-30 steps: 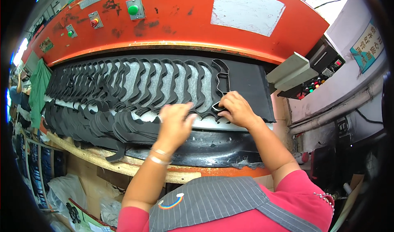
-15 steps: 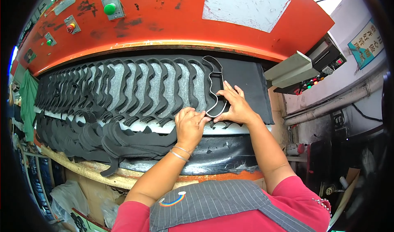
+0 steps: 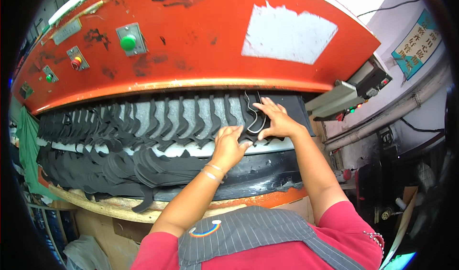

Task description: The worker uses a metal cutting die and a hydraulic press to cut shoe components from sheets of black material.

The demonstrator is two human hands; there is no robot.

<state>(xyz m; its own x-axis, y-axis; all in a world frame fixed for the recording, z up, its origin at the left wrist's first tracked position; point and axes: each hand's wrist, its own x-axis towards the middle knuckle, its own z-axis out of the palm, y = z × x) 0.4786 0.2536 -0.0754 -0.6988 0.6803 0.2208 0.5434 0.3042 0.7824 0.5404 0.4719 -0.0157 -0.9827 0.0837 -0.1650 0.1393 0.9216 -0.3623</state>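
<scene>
A wavy, metal-edged cutting die (image 3: 253,132) stands on a black foam-like sheet (image 3: 292,108), its far end hidden under the orange machine front. My right hand (image 3: 278,121) grips the near part of the die from the right, thumb at the near end and fingers along the side. My left hand (image 3: 228,149) rests at the sheet's near edge, just left of the die. Its thumb is stretched apart from the fingers and nothing shows in it. Left of the die, wavy black strips (image 3: 181,119) stand in rows with pale grey gaps between them.
The orange machine front (image 3: 205,55) crosses the far side, with a green button (image 3: 128,42) and a red knob (image 3: 76,63). Cut black pieces (image 3: 112,167) lie heaped along the near left edge. A grey metal arm with a control box (image 3: 342,98) sits at the right.
The orange machine front sits lower in view and now covers the die's far end. My left hand has come slightly away from the die, its thumb spreading. My right hand stays on the die.
</scene>
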